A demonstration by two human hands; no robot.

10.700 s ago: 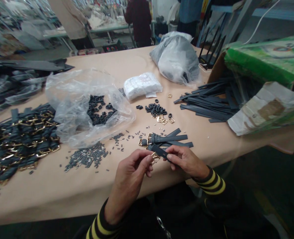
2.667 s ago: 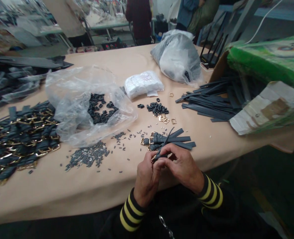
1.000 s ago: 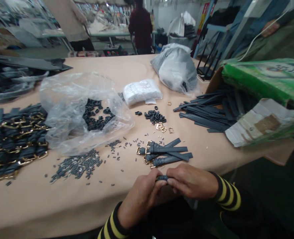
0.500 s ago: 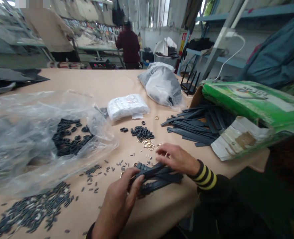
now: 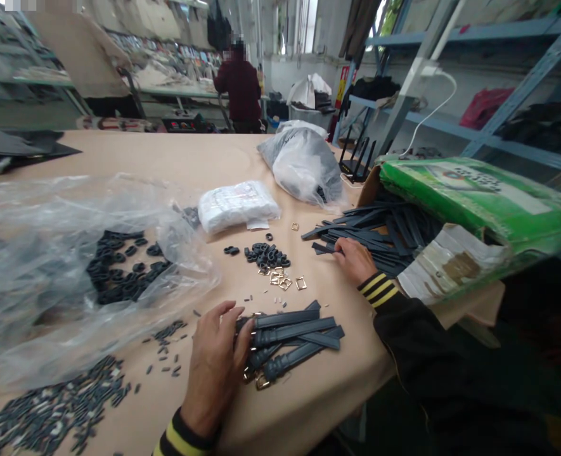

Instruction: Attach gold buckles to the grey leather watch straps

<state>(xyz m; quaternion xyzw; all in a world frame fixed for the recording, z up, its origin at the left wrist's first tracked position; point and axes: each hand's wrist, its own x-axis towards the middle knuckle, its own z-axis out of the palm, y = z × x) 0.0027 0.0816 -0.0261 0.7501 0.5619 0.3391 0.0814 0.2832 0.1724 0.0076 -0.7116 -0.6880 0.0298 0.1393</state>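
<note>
My right hand pinches the end of a dark strap at the near left edge of a pile of flat straps. In front of me, several dark straps with gold buckles lie stacked across one another. My left hand rests at their buckle ends, fingers apart and curved, thumb touching or very near the top strap. Loose gold buckles sit beyond the stack, beside a heap of black loops.
Small dark pieces are heaped at the lower left, near a clear plastic bag with black loops inside. A white packet, a filled bag and a green box stand farther back. Two people are in the background.
My right hand has left the buckled straps, moved right and away from me, and taken hold of a strap at the pile. My left hand has loosened on the buckled straps, which now lie flat.
</note>
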